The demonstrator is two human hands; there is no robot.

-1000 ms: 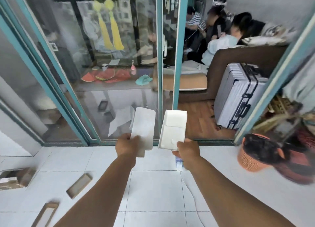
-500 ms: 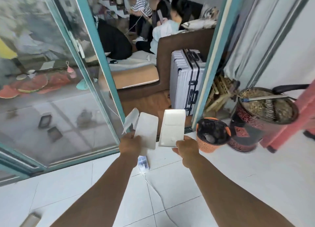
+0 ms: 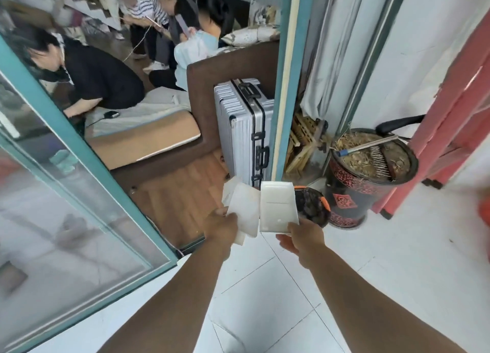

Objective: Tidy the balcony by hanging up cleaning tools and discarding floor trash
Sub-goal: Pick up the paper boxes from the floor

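Left hand (image 3: 221,224) grips a flat white sheet (image 3: 245,209); right hand (image 3: 305,234) grips a white tray (image 3: 277,206). Both pieces are held in the air, side by side, just before the orange basket (image 3: 314,204) on the tiled floor (image 3: 397,246).

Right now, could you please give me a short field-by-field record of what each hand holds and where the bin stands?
left hand: grips flat white pieces, held up
right hand: grips a white flat box by its lower edge
bin: small orange bin with a dark liner, on the white tiles just beyond the box
beside the bin: dark red patterned drum filled with straw, to its right
behind: silver suitcase inside the doorway
trash status: both items in hand, not yet dropped
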